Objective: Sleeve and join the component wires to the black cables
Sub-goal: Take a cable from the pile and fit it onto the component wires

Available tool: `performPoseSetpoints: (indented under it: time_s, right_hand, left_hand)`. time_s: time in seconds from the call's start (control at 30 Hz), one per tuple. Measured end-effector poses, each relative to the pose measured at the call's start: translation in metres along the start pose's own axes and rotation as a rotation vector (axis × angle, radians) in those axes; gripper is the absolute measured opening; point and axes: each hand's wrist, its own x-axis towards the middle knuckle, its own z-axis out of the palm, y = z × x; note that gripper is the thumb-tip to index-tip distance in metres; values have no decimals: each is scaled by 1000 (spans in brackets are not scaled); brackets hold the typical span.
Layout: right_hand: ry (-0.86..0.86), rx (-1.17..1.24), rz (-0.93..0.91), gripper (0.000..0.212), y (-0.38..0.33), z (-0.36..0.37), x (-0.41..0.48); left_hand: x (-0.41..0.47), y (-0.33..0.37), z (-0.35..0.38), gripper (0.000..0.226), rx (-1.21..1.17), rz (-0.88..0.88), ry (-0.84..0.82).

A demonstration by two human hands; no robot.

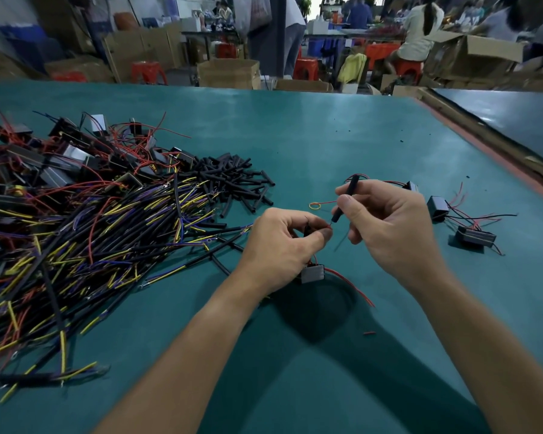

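**Inspector A:** We start with the surface: a green bench top (326, 136) in a workshop, with cartons, red stools and seated people blurred behind. What do we log at the left?

**Inspector B:** A tangled pile of black cables (91, 239) with yellow and purple ends. Loose components (60, 161) with red leads lie behind it, and a heap of cut sleeves (232, 183) lies just to its right.

**Inspector A:** And the hands?

**Inspector B:** The left hand (282, 249) is closed in a pinch on a red component wire (329, 226). Only the wire's tip shows past the fingertips, pointing right and slightly up. The component (312, 273) sits under that hand, partly covered. The right hand (389, 227) grips a black sleeve (345, 198) between thumb and forefinger. Its long axis runs from upper right down to lower left. Its lower mouth stands just above and right of the wire tip, not touching it.

**Inspector A:** So the move turns on that gap?

**Inspector B:** We judge so. The mouth must come down and left onto the tip, and the right hand is placed to carry it.

**Inspector A:** What can we not settle?

**Inspector B:** We cannot tell whether the bore lines up with the tip. Nor can we tell whether the red strands at the sleeve's upper end enter it or pass behind. Farther right lie set-aside components (438, 208), the farthest partly hidden by the right hand.
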Motion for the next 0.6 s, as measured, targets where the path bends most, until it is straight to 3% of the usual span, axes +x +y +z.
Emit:
performPoseSetpoints:
  time_s: [0.47,0.6]
  right_hand:
    - [42,-8,129,15,1,-3,2]
    - [26,-31,135,14,2,0,0]
  left_hand:
    - [-4,7,0,16,-6,15,20]
    - [-4,13,-1,7,-76,7,13]
